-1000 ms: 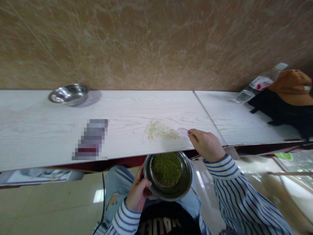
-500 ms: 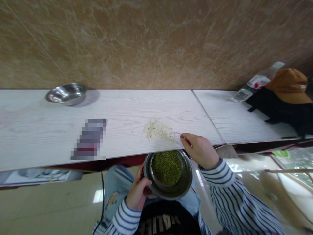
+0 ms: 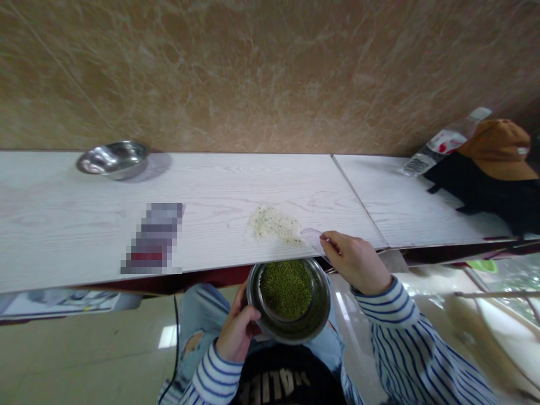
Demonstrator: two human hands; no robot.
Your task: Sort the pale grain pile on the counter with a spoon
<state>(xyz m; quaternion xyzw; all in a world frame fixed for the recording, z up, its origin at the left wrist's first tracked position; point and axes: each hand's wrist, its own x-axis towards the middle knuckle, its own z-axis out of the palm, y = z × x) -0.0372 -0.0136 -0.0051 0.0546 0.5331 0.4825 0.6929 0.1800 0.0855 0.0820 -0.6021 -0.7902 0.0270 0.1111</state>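
My left hand is closed on the rim of a steel bowl, thumb over the edge. The bowl sits above my lap, just below the counter's front edge, and holds green mung beans. In my right hand a thin, clear plastic piece with a rounded edge is pinched between thumb and fingers; its exact kind is hard to make out. That edge rests by the right end of a spread of pale grains, like rice, with green specks on the white counter.
A second steel bowl stands tilted-looking at the back left. A blurred-out flat object lies left of the grains. On the right are a plastic bottle, a brown cap and black cloth. A stone-patterned wall rises behind.
My right hand first moved left and toward me with the clear piece along the grains' right side, then back a little to the right. The left hand and bowl hold steady.
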